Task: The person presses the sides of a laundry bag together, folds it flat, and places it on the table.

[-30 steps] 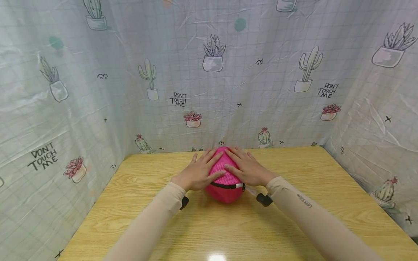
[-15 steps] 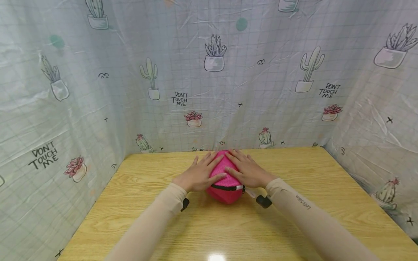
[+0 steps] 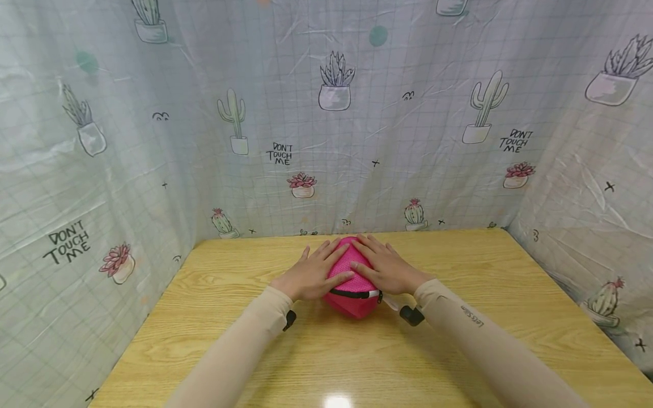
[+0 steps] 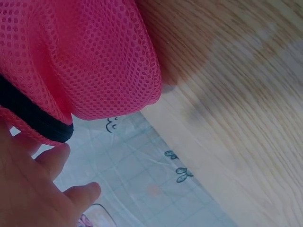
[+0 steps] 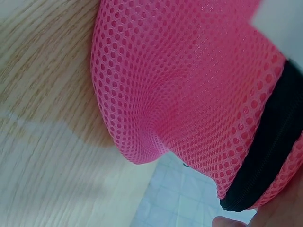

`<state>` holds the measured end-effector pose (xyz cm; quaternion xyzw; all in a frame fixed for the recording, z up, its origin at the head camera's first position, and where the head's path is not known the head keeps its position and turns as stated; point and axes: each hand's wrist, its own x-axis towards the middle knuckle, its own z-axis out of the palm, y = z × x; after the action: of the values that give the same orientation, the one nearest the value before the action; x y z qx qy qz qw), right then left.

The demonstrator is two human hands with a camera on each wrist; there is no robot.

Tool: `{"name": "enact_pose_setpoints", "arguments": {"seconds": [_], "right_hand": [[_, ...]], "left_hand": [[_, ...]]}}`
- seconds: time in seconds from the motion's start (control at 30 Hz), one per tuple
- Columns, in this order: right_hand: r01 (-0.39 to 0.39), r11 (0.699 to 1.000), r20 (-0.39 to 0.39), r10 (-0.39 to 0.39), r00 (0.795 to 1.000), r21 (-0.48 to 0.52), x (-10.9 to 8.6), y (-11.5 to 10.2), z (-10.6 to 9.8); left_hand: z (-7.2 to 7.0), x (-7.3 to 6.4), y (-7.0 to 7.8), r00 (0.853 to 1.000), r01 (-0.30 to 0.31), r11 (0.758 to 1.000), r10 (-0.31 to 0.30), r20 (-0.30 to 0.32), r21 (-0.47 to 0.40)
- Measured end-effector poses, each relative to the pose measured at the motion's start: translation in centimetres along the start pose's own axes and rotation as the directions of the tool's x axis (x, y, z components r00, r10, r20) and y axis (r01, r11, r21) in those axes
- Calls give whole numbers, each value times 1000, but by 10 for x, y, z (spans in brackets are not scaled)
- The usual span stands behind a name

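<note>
A pink mesh pouch (image 3: 352, 306) with a black zipper (image 3: 352, 294) sits at the middle of the table, toward the back edge. On its left side rests my left hand (image 3: 311, 275), fingers spread and nearly straight. My right hand (image 3: 390, 266) lies on the other side, its straight fingers pointing up toward the pouch's far end. In the left wrist view the mesh (image 4: 109, 56) bulges beside the zipper band (image 4: 33, 109), and fingertips touch the band's end. The right wrist view shows the mesh (image 5: 189, 85) dented below the zipper. What the pouch holds is hidden.
A wood-grain table (image 3: 326, 357) spreads all round the pouch. Behind it and on both sides hangs a pale sheet (image 3: 357, 141) printed with cacti. A white tag (image 3: 391, 301) sticks out at the pouch's right, near a black wrist device (image 3: 411, 315).
The pouch's far end has sunk slightly lower under my hands, and its near side looks a little more creased. Both hands keep almost the same place on it.
</note>
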<state>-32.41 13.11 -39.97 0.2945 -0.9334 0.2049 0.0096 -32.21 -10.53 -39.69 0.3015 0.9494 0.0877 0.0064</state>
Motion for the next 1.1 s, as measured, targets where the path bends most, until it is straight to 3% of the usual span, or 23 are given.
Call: {"name": "enact_pose_setpoints", "arguments": {"seconds": [0.5, 1.1], "right_hand": [[-18, 1000, 17, 18, 1000, -6, 2, 8, 7], [-17, 1000, 24, 16, 1000, 25, 3, 11, 11]], "left_hand": [[7, 4, -3, 1000, -14, 1000, 14, -5, -1], [10, 6, -4, 999, 6, 1000, -5, 45, -21]]}}
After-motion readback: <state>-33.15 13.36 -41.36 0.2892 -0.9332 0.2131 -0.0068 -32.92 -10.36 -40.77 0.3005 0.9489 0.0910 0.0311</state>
